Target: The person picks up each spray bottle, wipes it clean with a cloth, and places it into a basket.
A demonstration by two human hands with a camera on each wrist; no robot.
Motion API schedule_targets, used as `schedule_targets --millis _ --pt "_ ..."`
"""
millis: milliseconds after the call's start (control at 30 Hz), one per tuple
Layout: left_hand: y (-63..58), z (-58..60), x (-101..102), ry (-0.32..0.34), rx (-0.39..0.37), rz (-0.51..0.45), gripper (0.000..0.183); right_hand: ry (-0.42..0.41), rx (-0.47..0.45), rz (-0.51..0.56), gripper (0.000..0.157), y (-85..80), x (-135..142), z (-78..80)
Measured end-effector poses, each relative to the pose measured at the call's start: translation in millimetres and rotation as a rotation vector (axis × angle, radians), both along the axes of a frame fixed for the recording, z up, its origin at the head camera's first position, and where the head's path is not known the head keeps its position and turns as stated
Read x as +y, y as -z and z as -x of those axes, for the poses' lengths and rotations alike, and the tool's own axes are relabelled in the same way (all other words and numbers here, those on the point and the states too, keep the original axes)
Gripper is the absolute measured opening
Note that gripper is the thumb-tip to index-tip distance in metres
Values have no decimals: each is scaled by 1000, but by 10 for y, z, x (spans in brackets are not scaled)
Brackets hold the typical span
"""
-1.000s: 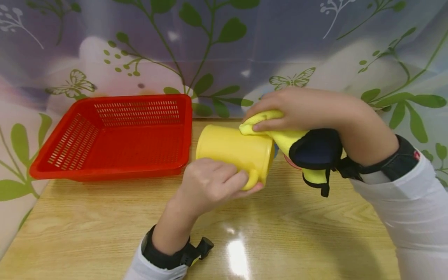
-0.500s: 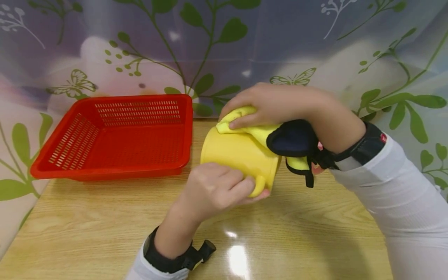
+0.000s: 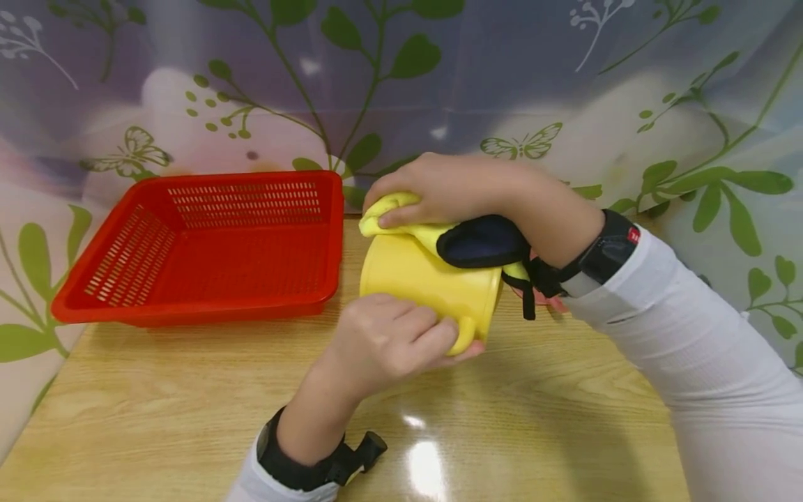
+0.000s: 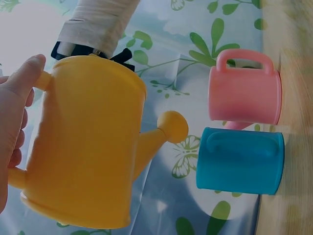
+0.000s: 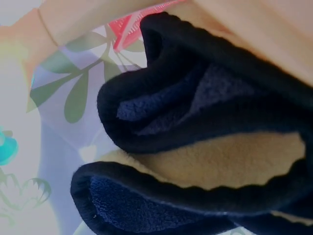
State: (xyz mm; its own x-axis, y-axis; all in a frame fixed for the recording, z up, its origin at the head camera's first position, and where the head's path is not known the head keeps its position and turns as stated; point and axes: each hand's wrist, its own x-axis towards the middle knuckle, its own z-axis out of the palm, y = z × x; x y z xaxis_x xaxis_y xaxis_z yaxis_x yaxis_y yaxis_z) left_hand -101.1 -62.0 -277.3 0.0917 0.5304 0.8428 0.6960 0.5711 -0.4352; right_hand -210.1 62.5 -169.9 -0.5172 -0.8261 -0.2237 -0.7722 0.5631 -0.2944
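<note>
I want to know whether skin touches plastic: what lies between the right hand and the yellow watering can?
A yellow cloth with a dark blue side lies between the right hand and the yellow watering can, seen in the head view.

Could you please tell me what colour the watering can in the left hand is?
The watering can is yellow all over, spout included; the left wrist view shows it best.

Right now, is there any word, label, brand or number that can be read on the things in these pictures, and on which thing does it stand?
No readable text in any view.
Yellow watering can: plain, no label.
Red basket: no marking visible.
Pink cup and blue cup: plain sides.
Yellow and dark blue cloth: no tag seen.
Wrist strap on the right arm: a small red patch, too small to read.
</note>
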Motion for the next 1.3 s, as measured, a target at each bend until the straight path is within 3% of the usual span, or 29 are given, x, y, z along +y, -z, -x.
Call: schedule_targets --millis 367,800,1100,1300 --pt "-16 -4 -8 30 -29 -20 38 5 -26 -38 36 -28 87 28" --pt "-4 47 -54 -23 18 -47 37 6 0 -18 31 -54 395 -19" --pt "-1 53 -79 -31 -8 -44 38 107 -33 -32 35 -53 638 -116" --pt "1 58 -95 -42 -3 -51 38 118 -51 -35 31 -79 738 -152"
